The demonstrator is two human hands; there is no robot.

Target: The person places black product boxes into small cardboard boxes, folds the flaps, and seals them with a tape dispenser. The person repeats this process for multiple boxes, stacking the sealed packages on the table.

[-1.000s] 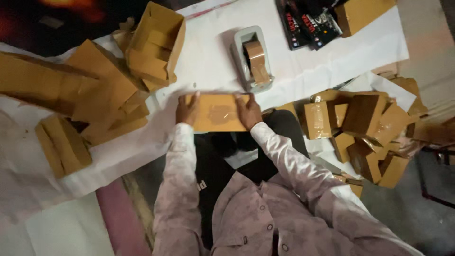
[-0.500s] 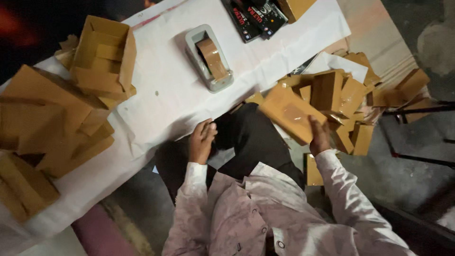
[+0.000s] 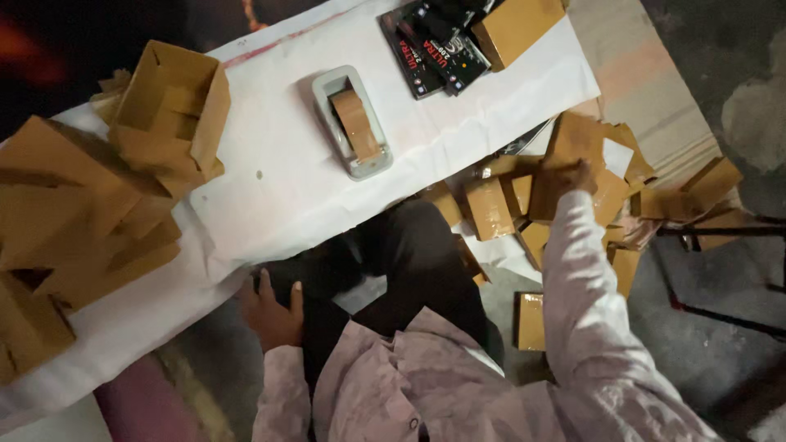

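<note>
Right hand [image 3: 571, 176] is reaching out past the table's corner, fingers curling over the edge of a flat brown box [image 3: 565, 151] on top of the heap of taped boxes [image 3: 499, 205] to the right of the table; it looks like a loose grasp on that box, though the palm side is hidden. Left hand [image 3: 274, 311] is resting nearer in, on the dark trouser leg just below the table's near edge, fingers spread and holding nothing. Judging by this, the sealed box is being set onto the pile, and the next move calls for letting go cleanly so the stack does not slide. Moving up onto the white-covered table [image 3: 270, 188], the tape dispenser [image 3: 354, 123] is sitting mid-table with its brown roll. Left of it, unsealed cartons [image 3: 168, 115] are piling up at the table's left end. At the far edge, dark printed packets [image 3: 434, 41] are lying beside another brown box [image 3: 520, 24].
</note>
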